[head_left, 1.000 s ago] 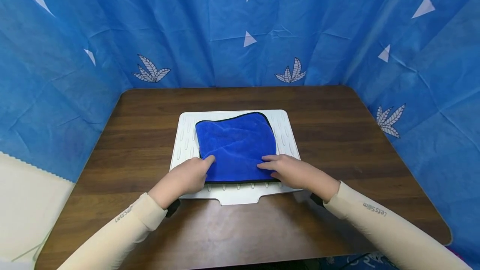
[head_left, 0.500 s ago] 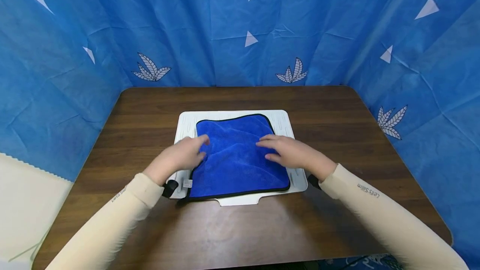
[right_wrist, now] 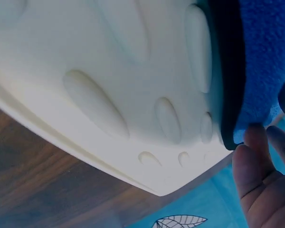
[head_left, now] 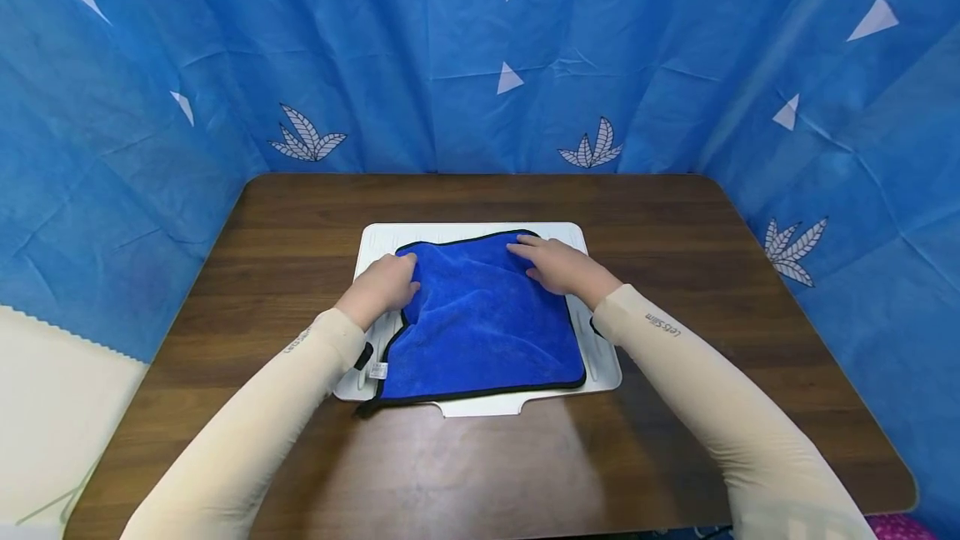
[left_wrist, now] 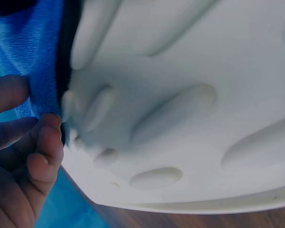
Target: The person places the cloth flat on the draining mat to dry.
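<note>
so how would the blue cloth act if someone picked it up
The blue cloth is probably floppy, since it lies in soft wrinkles. Lying low on the white ridged board, it seems thin and likely light. Its fuzzy pile suggests it isn't very slippery.

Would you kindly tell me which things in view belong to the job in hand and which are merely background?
Part of the job:
- blue cloth, spread on the board
- white board, beneath it
- left hand and right hand, at its far corners

Background:
- wooden table
- blue curtain
- pink item, mostly out of frame
</note>
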The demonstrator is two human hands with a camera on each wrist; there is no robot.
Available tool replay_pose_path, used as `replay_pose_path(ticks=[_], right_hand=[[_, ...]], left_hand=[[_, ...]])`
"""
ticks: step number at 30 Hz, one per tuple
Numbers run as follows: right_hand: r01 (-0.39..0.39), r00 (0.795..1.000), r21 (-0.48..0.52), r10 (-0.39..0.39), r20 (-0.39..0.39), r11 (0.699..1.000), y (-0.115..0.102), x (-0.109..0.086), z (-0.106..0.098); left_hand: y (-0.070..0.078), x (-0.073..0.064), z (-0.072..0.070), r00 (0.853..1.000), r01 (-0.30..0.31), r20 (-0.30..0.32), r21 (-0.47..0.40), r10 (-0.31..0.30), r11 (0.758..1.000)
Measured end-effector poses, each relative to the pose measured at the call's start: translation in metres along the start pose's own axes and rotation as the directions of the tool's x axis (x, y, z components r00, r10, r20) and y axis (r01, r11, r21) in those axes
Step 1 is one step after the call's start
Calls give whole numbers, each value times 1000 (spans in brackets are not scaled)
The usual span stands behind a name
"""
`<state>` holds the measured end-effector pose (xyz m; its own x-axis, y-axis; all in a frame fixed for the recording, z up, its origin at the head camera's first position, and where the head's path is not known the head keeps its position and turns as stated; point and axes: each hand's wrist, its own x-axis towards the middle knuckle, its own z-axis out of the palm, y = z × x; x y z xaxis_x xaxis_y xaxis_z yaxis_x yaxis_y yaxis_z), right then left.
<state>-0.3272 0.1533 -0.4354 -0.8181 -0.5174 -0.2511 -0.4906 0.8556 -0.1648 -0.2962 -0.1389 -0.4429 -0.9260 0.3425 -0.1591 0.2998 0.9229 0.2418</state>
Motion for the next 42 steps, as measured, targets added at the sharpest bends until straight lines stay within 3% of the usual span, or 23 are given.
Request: replay_pose_path(ticks=[4,8,10,14,15,16,20,23,26,30,35,42], right_hand=[[-26,999,28,25,44,999,1,2,3],[-52,996,40,49,80,998,1,2,5],[-52,996,23,51,67,998,1,1,5],[-80,996,-20,81,22,997,-2,-3,6],[-89,996,-26,89,13,996,-3,-4,7],[-97,995,-33,97,9,995,-3,-5,8],[-114,993,-25,114,31,993,-4,-4,12],[-120,991,6,119,63,993,-2,-3,10],[-114,992,57,110,63,992,4,-1,4],[-99,995,107,101,-14,989,17,2,-4],[-121,990,98,127,-57,988,31,3,-3],[-70,993,59,75,-96,996,35,10,2]], left_hand=[[1,1,3,1000,-18,-15,18,18,1000],[6,0,1,991,-66,-109,134,81,989],[10,1,-3,970,-104,-187,264,157,959],[20,8,-6,906,-128,-292,499,305,857],[21,10,-4,901,-123,-294,529,318,840],[21,11,-3,908,-121,-280,535,311,836],[14,15,6,963,-103,-182,440,200,892],[9,17,5,987,-80,-105,327,120,942],[3,20,-3,993,-72,-80,221,92,973],[-10,27,-12,992,-45,-113,93,55,995],[-22,38,-10,996,-11,-89,19,13,1000],[-24,47,-3,996,3,-92,-17,-4,1000]])
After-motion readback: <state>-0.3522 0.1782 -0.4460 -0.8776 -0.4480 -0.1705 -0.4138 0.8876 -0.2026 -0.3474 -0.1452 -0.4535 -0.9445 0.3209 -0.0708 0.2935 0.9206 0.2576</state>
